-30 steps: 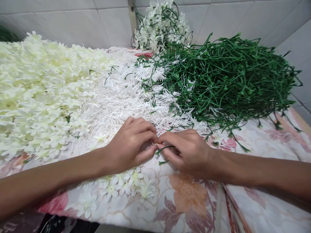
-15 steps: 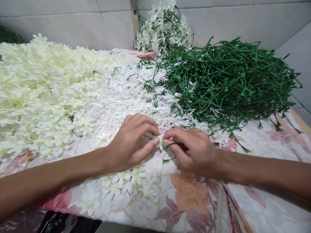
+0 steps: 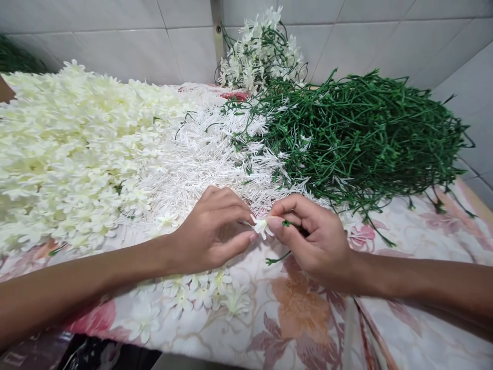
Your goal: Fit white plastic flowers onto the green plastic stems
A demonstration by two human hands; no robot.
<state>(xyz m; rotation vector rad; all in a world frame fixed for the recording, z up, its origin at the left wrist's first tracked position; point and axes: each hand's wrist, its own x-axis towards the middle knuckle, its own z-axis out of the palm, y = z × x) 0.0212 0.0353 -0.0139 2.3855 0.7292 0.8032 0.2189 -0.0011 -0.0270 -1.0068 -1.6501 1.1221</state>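
My left hand (image 3: 210,231) and my right hand (image 3: 311,239) meet at the middle of a table covered by a floral cloth (image 3: 308,318). Between their fingertips sits a small white artificial flower (image 3: 261,225). My right hand pinches a thin green stem (image 3: 278,257) whose tip carries the flower and whose lower end hangs below the palm. My left thumb and fingers are closed against the flower's other side. Several loose white flowers (image 3: 200,295) lie on the cloth under my left wrist.
A big heap of cream petals (image 3: 69,154) fills the left. White plastic stamen pieces (image 3: 204,154) lie spread in the middle. A tangled pile of green stems (image 3: 362,133) covers the right. Finished flower sprigs (image 3: 262,51) lean on the tiled wall.
The white flower now shows fully on the stem's tip between my fingertips. My right hand has lifted and turned slightly, and both hands have drawn a little apart.
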